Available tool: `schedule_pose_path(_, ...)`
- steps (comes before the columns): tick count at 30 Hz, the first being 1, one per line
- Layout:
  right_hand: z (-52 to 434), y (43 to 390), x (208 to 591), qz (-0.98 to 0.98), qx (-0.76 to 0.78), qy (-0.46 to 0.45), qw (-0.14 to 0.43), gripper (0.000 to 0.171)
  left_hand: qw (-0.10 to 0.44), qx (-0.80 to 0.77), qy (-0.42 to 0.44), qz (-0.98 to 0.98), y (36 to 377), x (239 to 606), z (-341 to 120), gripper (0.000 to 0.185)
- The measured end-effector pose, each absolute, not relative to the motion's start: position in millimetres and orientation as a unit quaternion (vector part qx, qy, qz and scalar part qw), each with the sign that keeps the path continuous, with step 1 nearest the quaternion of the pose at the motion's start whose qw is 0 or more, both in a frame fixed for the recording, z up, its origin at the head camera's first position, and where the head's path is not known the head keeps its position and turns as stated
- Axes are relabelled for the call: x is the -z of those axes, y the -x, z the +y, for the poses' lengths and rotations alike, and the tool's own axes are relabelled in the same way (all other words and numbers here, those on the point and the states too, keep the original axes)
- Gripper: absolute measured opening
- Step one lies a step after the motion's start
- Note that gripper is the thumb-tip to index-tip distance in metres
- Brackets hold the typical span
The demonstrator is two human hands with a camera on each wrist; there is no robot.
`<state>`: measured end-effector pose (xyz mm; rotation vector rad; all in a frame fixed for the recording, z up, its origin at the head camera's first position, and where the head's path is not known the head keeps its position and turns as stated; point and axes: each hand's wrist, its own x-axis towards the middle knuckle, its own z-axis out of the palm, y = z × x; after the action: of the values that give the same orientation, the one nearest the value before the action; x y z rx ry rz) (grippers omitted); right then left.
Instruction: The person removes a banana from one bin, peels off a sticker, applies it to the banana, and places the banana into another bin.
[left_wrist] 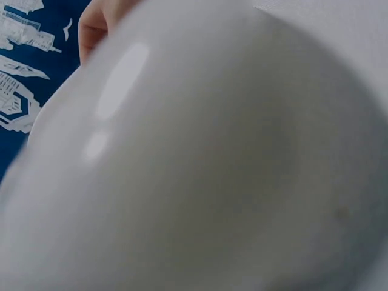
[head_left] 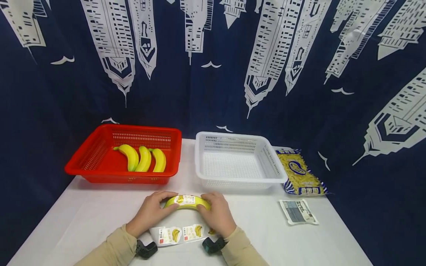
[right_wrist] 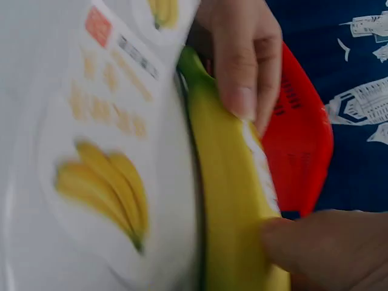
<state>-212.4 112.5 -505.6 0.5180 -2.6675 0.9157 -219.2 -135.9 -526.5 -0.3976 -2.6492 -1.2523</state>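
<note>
Now both hands (head_left: 151, 212) (head_left: 217, 214) hold banana (head_left: 188, 202)

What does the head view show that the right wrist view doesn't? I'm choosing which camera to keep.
Only the head view shows the white basket, the three bananas in the red basket, the snack bag and the table. Only the right wrist view shows fingertips pressing the label's edge up close. Both show the banana held by the left hand and right hand, the sticker sheet and the red basket.

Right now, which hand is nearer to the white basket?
Right. The right hand grips the banana just below the white basket's front rim; the left hand grips the banana's other end, farther left, nearer the red basket.
</note>
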Motion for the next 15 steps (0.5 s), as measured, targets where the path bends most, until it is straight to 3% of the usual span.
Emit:
schedule_pose_path(7,143,209,498,-0.939,-0.278,-0.185,0.078,0.033,0.102,0.418,0.134,-0.893,219,528,-133,0.037)
schedule_pose_path(15,155,211,510,-0.917,-0.342,-0.185,0.086,0.027,0.102,0.41,0.137,-0.896,218,530,-135,0.036)
